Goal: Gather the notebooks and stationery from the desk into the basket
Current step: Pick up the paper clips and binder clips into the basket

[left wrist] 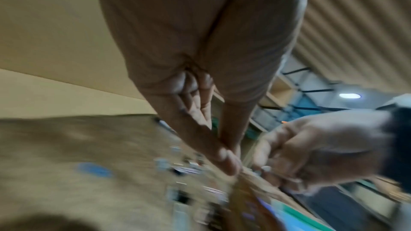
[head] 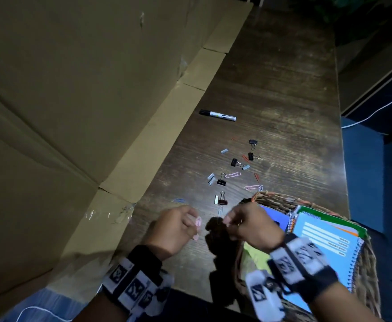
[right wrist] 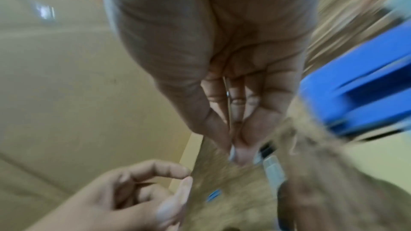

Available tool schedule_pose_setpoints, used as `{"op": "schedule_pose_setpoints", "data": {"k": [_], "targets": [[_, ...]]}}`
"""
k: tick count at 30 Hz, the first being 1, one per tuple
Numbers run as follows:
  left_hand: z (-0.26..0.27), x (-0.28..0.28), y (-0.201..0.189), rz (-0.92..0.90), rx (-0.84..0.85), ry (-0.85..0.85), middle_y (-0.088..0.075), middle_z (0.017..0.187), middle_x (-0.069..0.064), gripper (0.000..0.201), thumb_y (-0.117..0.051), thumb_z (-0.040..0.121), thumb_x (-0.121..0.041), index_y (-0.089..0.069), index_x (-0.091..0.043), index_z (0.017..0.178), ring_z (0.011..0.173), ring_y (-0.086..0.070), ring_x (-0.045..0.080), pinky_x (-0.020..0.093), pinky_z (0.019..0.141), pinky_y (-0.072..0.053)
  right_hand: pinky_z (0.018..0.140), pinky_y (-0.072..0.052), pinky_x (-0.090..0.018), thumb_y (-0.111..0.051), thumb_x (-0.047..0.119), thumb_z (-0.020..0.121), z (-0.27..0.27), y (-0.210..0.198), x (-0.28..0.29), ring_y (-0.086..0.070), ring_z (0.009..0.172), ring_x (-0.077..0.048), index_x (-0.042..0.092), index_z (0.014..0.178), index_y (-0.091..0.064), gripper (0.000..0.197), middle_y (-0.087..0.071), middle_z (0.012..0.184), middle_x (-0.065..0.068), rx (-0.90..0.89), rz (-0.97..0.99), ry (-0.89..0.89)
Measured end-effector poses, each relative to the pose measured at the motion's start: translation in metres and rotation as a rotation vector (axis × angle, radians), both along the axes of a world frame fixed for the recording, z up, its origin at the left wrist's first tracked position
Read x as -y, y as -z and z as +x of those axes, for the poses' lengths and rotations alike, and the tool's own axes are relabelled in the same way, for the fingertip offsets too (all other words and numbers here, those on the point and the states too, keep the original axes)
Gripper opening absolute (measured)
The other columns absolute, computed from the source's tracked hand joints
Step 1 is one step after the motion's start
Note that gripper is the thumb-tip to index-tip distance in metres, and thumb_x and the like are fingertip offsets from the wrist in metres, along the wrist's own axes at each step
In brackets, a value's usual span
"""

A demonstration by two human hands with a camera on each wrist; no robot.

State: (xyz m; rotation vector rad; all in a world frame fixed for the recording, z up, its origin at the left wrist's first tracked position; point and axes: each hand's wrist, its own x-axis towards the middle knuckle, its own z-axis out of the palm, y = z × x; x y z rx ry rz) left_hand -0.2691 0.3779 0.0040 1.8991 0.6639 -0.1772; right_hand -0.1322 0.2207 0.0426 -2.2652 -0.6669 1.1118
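My left hand (head: pixel 193 225) hovers low over the wooden desk (head: pixel 271 89) and pinches pink paper clips (head: pixel 198 224). My right hand (head: pixel 228 223) is close beside it, at the near left rim of the wicker basket (head: pixel 274 196). Its thumb and fingers pinch a thin metal paper clip (right wrist: pixel 228 103). Spiral notebooks lie in the basket: a light blue one (head: pixel 325 242) on top and a green one (head: pixel 329 214). On the desk lie a black-capped marker (head: pixel 217 115), several binder clips (head: pixel 221 181), pink paper clips (head: pixel 233 175) and staple strips (head: pixel 211 178). Both wrist views are blurred.
A large cardboard box (head: pixel 74 101) runs along the desk's left side. The desk's right edge (head: pixel 342 159) drops to a blue floor with a white cable (head: pixel 376 110). The far half of the desk is bare wood.
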Motion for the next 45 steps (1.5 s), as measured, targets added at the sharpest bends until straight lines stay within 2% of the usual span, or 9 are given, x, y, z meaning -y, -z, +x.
{"op": "schedule_pose_setpoints", "data": {"k": [7, 10, 16, 21, 24, 28, 31, 34, 45], "targets": [[0.015, 0.102, -0.021, 0.11, 0.02, 0.351, -0.066, 0.072, -0.008, 0.024, -0.068, 0.078, -0.024, -0.05, -0.027, 0.092, 0.06, -0.055, 0.004, 0.03, 0.068, -0.053, 0.047, -0.048, -0.02, -0.055, -0.015, 0.081, 0.003, 0.01, 0.098, -0.06, 0.044, -0.011, 0.004, 0.072, -0.065, 0.023, -0.063, 0.05, -0.003, -0.172, -0.021, 0.176], [0.009, 0.115, -0.017, 0.162, 0.026, 0.313, -0.072, 0.075, -0.004, 0.017, -0.063, 0.081, -0.031, -0.049, -0.028, 0.09, 0.068, -0.066, 0.014, 0.035, 0.067, -0.056, 0.052, -0.052, -0.024, -0.055, -0.008, 0.085, -0.002, 0.02, 0.112, -0.067, 0.058, -0.02, 0.002, 0.08, -0.065, 0.015, -0.068, 0.069, -0.015, -0.245, -0.028, 0.188], [-0.017, 0.085, -0.028, 0.299, 0.056, -0.059, -0.063, 0.061, -0.011, 0.017, -0.066, 0.082, -0.029, -0.052, -0.027, 0.072, 0.053, -0.058, -0.003, 0.021, 0.055, -0.048, 0.058, -0.053, -0.029, -0.061, 0.005, 0.086, 0.004, 0.01, 0.127, -0.069, 0.061, -0.016, 0.016, 0.081, -0.067, 0.013, -0.071, 0.07, -0.007, -0.034, -0.103, 0.012], [-0.032, 0.032, -0.001, 0.531, -0.113, -0.296, -0.061, 0.08, 0.001, 0.01, -0.065, 0.083, -0.025, -0.058, -0.02, 0.078, 0.073, -0.062, 0.021, 0.025, 0.059, -0.039, 0.081, -0.054, -0.033, -0.065, 0.015, 0.081, -0.008, -0.02, 0.08, -0.067, 0.083, -0.02, 0.022, 0.09, -0.07, 0.012, -0.073, 0.082, -0.001, 0.248, -0.022, -0.057], [-0.027, 0.024, 0.027, 0.544, -0.206, -0.225, -0.057, 0.111, 0.011, 0.025, -0.068, 0.082, -0.027, -0.064, -0.015, 0.104, 0.093, -0.06, 0.03, 0.036, 0.08, -0.052, 0.09, -0.05, -0.034, -0.065, 0.021, 0.078, -0.021, -0.015, 0.015, -0.064, 0.096, -0.023, 0.023, 0.101, -0.067, 0.023, -0.071, 0.095, -0.001, 0.354, -0.014, -0.185], [-0.032, 0.028, 0.063, 0.625, -0.242, 0.038, -0.053, 0.131, 0.012, 0.036, -0.051, 0.089, -0.018, -0.055, -0.024, 0.125, 0.112, -0.054, 0.03, 0.039, 0.098, -0.046, 0.092, -0.052, -0.042, -0.062, 0.017, 0.081, -0.037, 0.0, -0.078, -0.061, 0.109, -0.034, 0.012, 0.113, -0.062, 0.032, -0.064, 0.115, -0.016, 0.394, -0.072, -0.223], [-0.046, 0.036, 0.061, 0.593, -0.355, 0.291, -0.051, 0.135, 0.011, 0.036, -0.032, 0.099, -0.018, -0.048, -0.029, 0.13, 0.119, -0.051, 0.027, 0.035, 0.104, -0.039, 0.085, -0.052, -0.042, -0.053, 0.008, 0.086, -0.046, 0.015, -0.122, -0.061, 0.106, -0.039, 0.005, 0.11, -0.063, 0.027, -0.064, 0.112, -0.021, 0.422, -0.14, -0.279], [-0.061, 0.031, 0.065, 0.699, -0.358, 0.319, -0.05, 0.136, 0.014, 0.036, -0.031, 0.098, -0.007, -0.051, -0.006, 0.128, 0.124, -0.048, 0.027, 0.035, 0.103, -0.037, 0.085, -0.051, -0.043, -0.047, 0.006, 0.087, -0.049, 0.037, -0.132, -0.062, 0.105, -0.04, 0.0, 0.108, -0.063, 0.027, -0.065, 0.112, -0.023, 0.44, -0.213, -0.343], [-0.077, -0.012, 0.059, 0.814, -0.326, 0.383, -0.046, 0.137, 0.005, 0.034, -0.04, 0.096, -0.016, -0.045, -0.016, 0.129, 0.131, -0.035, 0.024, 0.035, 0.099, -0.041, 0.087, -0.05, -0.042, -0.044, 0.008, 0.091, -0.071, 0.075, -0.113, -0.059, 0.109, -0.034, 0.002, 0.11, -0.062, 0.027, -0.06, 0.117, -0.015, 0.54, -0.261, -0.243]]}}
